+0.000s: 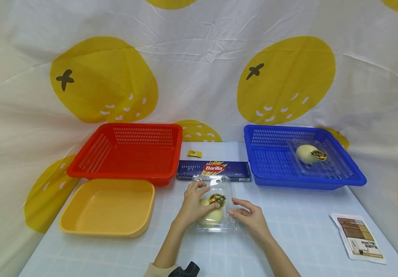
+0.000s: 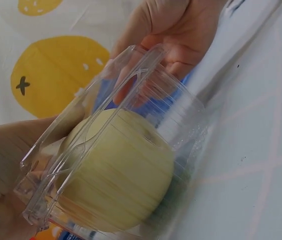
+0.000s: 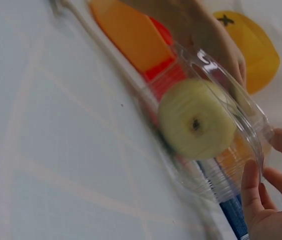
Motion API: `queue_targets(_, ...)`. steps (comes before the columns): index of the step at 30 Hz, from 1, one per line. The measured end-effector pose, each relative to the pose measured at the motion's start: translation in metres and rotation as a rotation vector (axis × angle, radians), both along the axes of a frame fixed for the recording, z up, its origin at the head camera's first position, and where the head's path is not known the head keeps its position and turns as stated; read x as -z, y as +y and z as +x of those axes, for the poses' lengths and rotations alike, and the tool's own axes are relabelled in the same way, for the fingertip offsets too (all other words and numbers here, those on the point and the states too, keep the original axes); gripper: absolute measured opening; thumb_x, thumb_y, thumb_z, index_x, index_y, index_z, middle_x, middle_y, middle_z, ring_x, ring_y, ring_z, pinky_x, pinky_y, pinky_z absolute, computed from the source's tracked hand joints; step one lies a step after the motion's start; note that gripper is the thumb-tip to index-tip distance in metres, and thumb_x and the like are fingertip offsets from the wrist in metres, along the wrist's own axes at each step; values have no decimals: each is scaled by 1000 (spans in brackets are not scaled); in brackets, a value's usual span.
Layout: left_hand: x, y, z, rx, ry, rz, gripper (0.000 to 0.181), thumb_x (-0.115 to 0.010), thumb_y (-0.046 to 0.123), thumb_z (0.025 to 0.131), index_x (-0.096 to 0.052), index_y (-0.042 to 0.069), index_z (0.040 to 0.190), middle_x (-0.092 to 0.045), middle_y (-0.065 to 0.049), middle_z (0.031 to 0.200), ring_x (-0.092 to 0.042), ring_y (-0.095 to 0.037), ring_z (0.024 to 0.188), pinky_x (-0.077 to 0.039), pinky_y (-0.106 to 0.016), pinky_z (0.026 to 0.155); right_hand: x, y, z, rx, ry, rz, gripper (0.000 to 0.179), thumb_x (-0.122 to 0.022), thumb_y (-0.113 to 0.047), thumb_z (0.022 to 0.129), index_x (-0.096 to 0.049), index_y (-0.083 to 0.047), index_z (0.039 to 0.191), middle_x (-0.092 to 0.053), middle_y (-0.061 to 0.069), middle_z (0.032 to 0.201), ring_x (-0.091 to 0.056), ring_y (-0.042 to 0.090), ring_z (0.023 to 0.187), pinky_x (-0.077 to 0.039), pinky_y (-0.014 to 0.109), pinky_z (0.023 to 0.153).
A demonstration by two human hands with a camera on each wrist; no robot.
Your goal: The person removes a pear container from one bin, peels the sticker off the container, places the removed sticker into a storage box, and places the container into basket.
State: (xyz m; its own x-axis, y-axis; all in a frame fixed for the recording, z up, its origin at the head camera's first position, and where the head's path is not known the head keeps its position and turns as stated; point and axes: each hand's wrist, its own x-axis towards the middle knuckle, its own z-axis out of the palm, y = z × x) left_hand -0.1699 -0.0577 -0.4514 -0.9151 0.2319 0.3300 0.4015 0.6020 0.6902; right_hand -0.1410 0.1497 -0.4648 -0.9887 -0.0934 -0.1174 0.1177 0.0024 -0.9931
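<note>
A clear plastic clamshell box with a pale yellow-green round fruit inside lies in front of the person. A dark round sticker marks its lid. My left hand rests on top of the lid from the left, fingers spread and thumb beside the sticker. At the box's right edge, my right hand pinches the rim between thumb and fingers. In the right wrist view, its fingertips sit on either side of that rim. Behind the box lies a blue spaghetti box.
A red basket and a yellow-orange tray stand at the left. The blue basket at the right holds another clear box with a pale fruit. A small yellow packet lies behind the spaghetti, a brown-and-white pouch far right.
</note>
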Motion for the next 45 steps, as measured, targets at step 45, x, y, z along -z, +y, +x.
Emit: queue_targets(45,-2,6,-4,-53,-47,61,30,-80,26,70,-72,9,94,-59,-2,99,-43,-22,104,-26,-40,81,6,0,0,7,56,-42,47,-69,7,77,-54,13,122,-55,27,122,-65,9,77,-50,19,67)
